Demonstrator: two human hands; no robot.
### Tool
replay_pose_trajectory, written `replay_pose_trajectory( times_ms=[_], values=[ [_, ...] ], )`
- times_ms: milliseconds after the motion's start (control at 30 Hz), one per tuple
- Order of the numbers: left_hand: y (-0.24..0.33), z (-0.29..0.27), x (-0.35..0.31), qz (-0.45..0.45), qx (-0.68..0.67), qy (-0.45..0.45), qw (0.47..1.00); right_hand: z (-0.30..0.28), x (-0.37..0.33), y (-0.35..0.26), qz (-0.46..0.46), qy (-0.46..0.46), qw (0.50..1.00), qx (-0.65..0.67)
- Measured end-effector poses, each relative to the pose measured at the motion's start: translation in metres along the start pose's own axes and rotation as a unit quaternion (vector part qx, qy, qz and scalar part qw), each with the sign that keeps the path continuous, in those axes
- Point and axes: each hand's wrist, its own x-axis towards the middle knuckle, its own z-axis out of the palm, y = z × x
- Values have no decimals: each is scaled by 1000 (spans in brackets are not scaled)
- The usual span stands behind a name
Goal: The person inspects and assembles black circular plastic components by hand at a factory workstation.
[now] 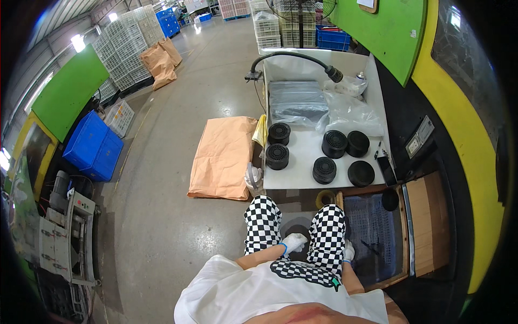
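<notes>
My left hand (294, 243), in a white glove with a blue cuff, is between my knees. Its fingers look curled together; what they hold, if anything, I cannot make out. Just beyond it is a dark round shape (296, 224), partly hidden. My right hand (349, 251), also gloved, hangs beside my right thigh at the edge of a wooden-framed bin (372, 227) with a bluish mesh bottom; its fingers are mostly hidden. Ahead, a white worktable (299, 175) carries several black round parts with grilled tops, among them one grilled part (324, 170) and one smooth black part (361, 173).
Plastic bags (297, 100) lie at the table's back under a black gooseneck lamp (302, 55). A large brown paper sack (224, 156) lies left of the table. A cardboard sheet (429, 227) leans right of the bin. Blue crates (94, 146) and a grey machine (67, 232) stand far left.
</notes>
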Motion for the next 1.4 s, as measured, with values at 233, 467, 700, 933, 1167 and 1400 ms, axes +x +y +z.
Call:
replay_pose_trajectory(
  times_ms=[233,467,700,933,1167,1400],
  values=[
    [-1,4,4,3,10,-7,1000,-4,-6,-6,0,18,994,-111],
    [0,2,-2,-2,20,5,1000,-14,-3,-20,29,-61,995,-77],
    [-1,-4,-5,-19,24,0,1000,-9,0,-29,18,-81,994,-70],
    [-9,5,18,25,43,-8,999,27,4,41,38,30,996,81],
    [-23,-1,22,38,2,36,999,-53,-6,-63,71,-88,990,-80],
    [-17,2,18,47,13,39,998,-31,-1,-31,87,-105,986,-97]
  ],
)
